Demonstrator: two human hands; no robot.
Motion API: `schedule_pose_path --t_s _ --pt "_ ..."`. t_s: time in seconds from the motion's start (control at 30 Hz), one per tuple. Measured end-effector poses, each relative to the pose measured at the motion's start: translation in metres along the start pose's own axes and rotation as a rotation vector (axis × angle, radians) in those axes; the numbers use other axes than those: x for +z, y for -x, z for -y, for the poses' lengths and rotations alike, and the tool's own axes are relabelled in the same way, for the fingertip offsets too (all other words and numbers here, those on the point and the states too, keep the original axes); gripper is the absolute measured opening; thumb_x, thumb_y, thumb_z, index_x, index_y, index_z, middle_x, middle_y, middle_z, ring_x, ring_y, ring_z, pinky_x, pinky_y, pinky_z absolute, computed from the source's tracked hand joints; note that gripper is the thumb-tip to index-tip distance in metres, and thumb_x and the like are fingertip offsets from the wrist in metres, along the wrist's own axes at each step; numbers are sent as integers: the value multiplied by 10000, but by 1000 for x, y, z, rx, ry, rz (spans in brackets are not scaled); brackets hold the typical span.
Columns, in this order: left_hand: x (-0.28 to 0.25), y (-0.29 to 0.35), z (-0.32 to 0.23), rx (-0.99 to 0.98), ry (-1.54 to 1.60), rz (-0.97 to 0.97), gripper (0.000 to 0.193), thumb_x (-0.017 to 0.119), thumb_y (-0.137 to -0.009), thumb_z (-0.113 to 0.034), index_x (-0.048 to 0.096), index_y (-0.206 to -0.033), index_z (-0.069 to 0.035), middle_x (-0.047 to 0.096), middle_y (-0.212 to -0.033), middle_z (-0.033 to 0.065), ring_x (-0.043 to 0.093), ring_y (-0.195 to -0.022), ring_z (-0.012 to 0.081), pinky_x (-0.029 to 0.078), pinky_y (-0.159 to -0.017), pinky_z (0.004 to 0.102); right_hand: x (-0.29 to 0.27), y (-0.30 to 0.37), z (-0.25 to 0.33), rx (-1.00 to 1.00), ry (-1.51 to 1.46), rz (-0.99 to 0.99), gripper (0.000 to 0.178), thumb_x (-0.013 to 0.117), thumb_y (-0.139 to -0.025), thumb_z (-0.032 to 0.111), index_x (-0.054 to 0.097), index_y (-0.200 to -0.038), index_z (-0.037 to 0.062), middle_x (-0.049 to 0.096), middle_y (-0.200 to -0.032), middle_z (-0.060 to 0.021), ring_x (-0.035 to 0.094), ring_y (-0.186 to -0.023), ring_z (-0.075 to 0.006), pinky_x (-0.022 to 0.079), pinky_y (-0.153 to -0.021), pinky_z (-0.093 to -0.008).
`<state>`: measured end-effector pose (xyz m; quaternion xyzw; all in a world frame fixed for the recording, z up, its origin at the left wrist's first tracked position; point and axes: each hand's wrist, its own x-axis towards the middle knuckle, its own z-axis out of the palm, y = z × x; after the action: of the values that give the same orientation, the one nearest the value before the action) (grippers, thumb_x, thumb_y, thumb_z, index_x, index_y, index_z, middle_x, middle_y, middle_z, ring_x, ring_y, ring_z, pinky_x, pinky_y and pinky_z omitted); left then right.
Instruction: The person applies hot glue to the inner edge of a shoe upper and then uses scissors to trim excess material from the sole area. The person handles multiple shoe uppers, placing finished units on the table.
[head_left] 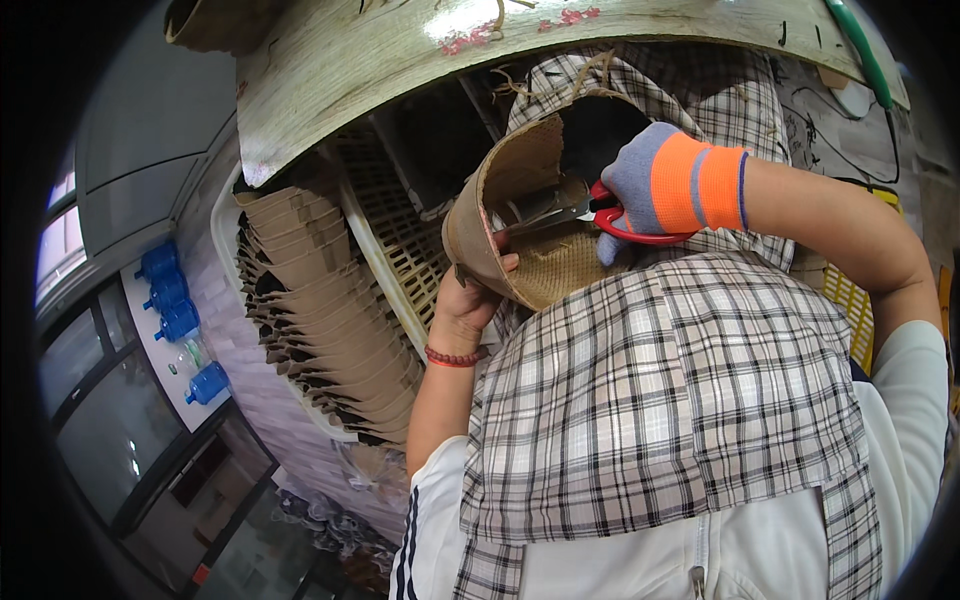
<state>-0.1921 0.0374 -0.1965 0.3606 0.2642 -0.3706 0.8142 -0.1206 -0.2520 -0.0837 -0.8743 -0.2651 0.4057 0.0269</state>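
My bare left hand (466, 300), with a red bead bracelet at the wrist, grips the rim of a brown, hollow, stiff fabric piece (476, 240) shaped like a hat body. Its thumb lies over the edge on the inner side, while the other fingers are mostly hidden behind the wall. A grey and orange glove covers my right hand (632, 180), which is closed round red-handled scissors (655, 238). Their metal blades point left into the hollow of the piece, near my left thumb. Whether the blades touch the fabric I cannot tell. The piece rests over my checked apron (660, 390).
On the left, a pale crate (228, 215) holds a long nested row of similar brown pieces (335, 310). Beside it stands a cream slotted basket (375, 240). A wood-patterned table (360, 85) spans the far side, with thread scraps and a green-handled tool (868, 60). A yellow basket (845, 300) is at right.
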Motion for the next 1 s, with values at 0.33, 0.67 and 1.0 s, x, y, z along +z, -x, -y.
schedule_pose_path --t_s 0.33,0.67,1.0 --pt "10 -15 -21 491 -143 85 336 617 -971 -210 610 -1256 -31 672 -1155 93 643 -1053 204 534 -908 337 16 -6 -68 -153 -388 224 621 507 -960 602 736 -943 25 666 -656 -94 641 -583 -252 505 -553 -358" --pt "21 -46 -34 466 -26 82 358 647 -968 -159 595 -1299 -34 677 -1207 96 648 -1093 233 530 -966 400 -21 -33 -60 -110 -685 587 980 304 -891 834 738 -887 -45 561 -599 -64 590 -516 -171 546 -509 -311" --pt "-3 -60 -33 450 -51 18 294 667 -935 -56 644 -1227 -24 691 -1107 58 670 -968 193 565 -849 344 -27 -39 -56 -170 -708 564 931 331 -913 803 698 -774 -41 484 -540 -51 558 -469 -173 496 -433 -314"
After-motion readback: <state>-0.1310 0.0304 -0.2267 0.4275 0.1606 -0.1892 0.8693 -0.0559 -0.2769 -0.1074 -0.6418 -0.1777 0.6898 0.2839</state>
